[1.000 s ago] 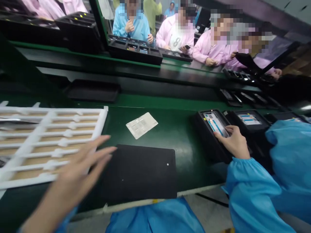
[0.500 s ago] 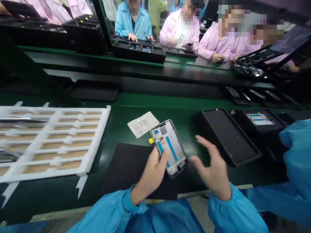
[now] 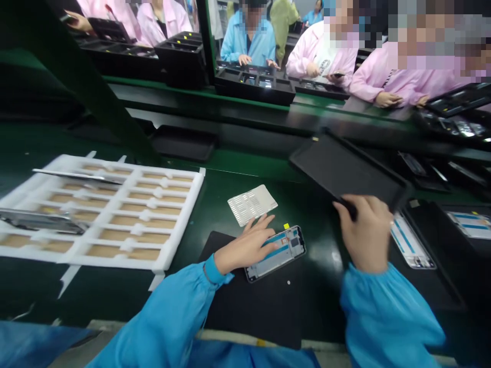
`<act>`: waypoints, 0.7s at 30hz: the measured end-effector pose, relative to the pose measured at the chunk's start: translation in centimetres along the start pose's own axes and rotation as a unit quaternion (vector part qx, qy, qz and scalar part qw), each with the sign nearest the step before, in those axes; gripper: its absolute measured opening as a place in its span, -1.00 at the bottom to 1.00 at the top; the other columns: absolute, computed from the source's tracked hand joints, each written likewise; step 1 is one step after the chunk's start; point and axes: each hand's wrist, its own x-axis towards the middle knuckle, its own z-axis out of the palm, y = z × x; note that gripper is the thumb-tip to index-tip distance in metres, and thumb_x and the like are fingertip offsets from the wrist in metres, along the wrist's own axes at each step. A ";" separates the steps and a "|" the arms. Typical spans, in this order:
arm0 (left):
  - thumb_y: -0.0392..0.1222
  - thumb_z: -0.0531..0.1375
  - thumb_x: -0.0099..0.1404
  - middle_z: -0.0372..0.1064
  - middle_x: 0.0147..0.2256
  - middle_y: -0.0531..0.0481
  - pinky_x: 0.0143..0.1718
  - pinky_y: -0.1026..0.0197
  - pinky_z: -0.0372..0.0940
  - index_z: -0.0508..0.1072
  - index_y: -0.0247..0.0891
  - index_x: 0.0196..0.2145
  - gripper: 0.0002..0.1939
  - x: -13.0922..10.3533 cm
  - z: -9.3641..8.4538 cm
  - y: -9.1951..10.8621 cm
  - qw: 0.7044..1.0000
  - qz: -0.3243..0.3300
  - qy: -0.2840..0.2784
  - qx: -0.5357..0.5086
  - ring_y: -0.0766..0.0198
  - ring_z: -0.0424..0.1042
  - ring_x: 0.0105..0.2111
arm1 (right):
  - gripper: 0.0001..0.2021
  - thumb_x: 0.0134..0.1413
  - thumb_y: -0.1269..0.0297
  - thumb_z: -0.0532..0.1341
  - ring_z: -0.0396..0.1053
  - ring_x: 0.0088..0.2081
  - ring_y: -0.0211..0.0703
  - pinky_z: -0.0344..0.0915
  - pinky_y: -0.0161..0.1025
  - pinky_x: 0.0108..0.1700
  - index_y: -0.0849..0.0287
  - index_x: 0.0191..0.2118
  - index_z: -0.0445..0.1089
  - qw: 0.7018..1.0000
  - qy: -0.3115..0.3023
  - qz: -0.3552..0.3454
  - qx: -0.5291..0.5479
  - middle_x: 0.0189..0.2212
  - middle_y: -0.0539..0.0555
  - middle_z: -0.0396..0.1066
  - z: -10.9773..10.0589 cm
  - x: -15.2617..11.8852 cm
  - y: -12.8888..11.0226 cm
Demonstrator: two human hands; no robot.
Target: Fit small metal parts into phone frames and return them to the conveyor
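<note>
On the black mat lies a phone housing with blue strips across its silver inner side. My left hand rests over its left part, fingers stretched out and spread. A black tray hangs tilted above the table, with my right hand gripping its near edge. Below and to the right of that hand, another phone housing with blue strips sits in a dark tray, partly hidden. A pale sheet with rows of small strips lies just beyond my left fingertips.
At left stands a white foam rack with slots, a few thin panels leaning in it. Another housing lies in a tray at far right. A green post slants across the left. Several people work behind the far bench.
The phone housing has gone from my left hand's hold down onto the mat, turned sideways. My right hand has taken the black tray and raised it, exposing a housing beneath. The view shifted left.
</note>
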 end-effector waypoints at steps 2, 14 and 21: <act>0.00 0.03 0.46 -0.18 0.38 -0.30 0.33 -0.31 -0.14 0.43 -0.29 -0.15 -0.68 0.1 0.0 -0.6 1.000 -0.025 -0.015 -0.010 -0.10 -0.28 0.40 | -0.76 0.30 0.21 0.11 0.27 -0.10 0.12 0.17 0.07 -0.03 0.19 -0.10 0.45 0.998 -0.023 -0.014 0.055 -0.18 0.22 0.39 4.8 4.0 -1.6; -0.10 0.11 0.42 0.27 0.16 -0.15 0.28 -0.03 0.09 0.43 -0.24 -0.10 -0.79 -0.8 -0.9 -2.4 0.998 0.028 0.032 -0.037 0.03 0.11 0.29 | -0.84 0.28 0.33 0.12 0.37 -0.07 0.01 0.27 -0.01 0.05 0.13 -0.15 0.44 0.938 -0.200 -0.117 0.257 -0.15 0.14 0.46 14.1 5.4 -4.5; -0.07 0.13 0.41 0.25 0.18 -0.16 0.28 -0.06 0.07 0.43 -0.27 -0.04 -0.73 -0.8 -0.8 -3.0 0.999 0.034 0.011 -0.033 -0.01 0.11 0.28 | -0.92 0.26 0.36 0.18 0.37 -0.17 -0.09 0.32 -0.14 -0.08 0.12 -0.25 0.43 0.879 -0.324 -0.180 0.298 -0.25 0.06 0.45 10.9 2.1 -3.4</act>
